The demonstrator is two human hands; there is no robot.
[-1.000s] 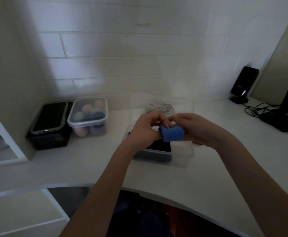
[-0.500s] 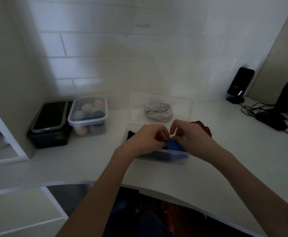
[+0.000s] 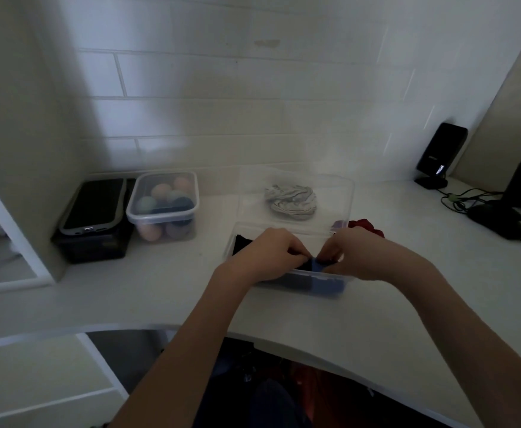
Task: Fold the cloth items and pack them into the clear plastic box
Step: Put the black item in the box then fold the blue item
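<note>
Both hands have sunk lower, pushing the blue cloth (image 3: 325, 281) down into the clear box (image 3: 287, 278) at frame centre. Left hand (image 3: 271, 253) and right hand (image 3: 358, 251) pinch its top edge beside black cloth (image 3: 242, 244).

I see both hands over the clear box (image 3: 287, 278) on the counter (image 3: 315, 316). My left hand (image 3: 268, 253) and right hand (image 3: 358, 253) pinch a blue cloth (image 3: 318, 265) inside it, beside a black cloth (image 3: 242, 244). Behind the box lies a striped cloth (image 3: 290, 200); right of it, a red cloth (image 3: 366, 227); left, a lidded tub (image 3: 163, 205).
</note>
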